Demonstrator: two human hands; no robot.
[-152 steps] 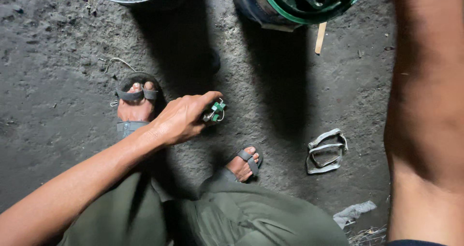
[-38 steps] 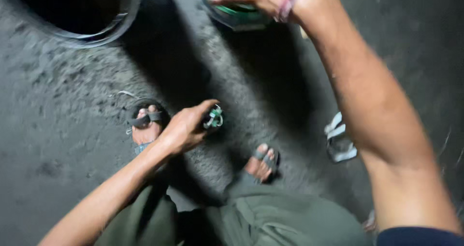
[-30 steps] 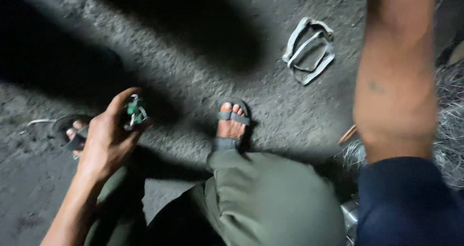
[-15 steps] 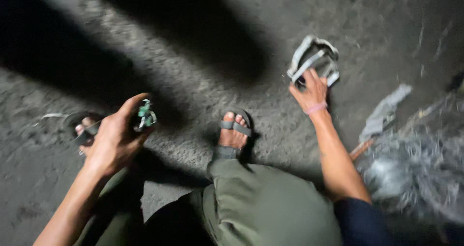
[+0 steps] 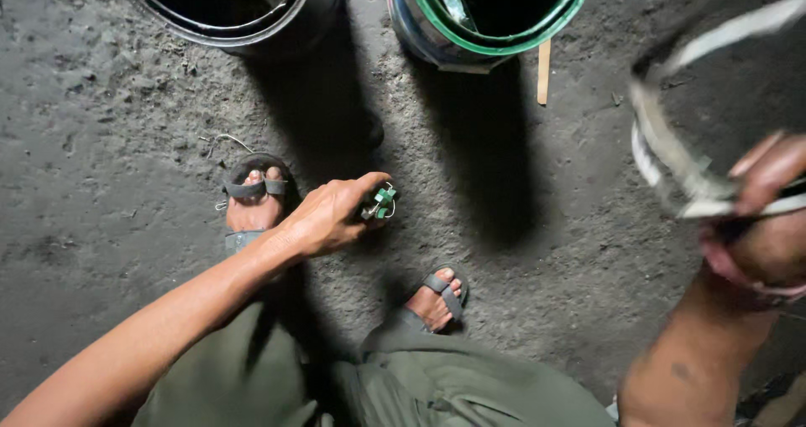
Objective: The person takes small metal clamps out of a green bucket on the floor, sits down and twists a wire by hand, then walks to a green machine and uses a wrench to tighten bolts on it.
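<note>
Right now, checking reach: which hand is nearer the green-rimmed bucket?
Left, I'd judge. The left hand holds a small green clip just below the green-rimmed bucket. The right hand, at the frame's right edge, grips a grey strap piece, raised toward the camera.

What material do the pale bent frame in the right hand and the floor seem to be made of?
The bent frame looks like thin sheet metal, dull grey: flat strips with sharp folds, though it is blurred. The right hand grips it. The floor appears to be rough concrete, matte and gritty, with loose dirt.
</note>
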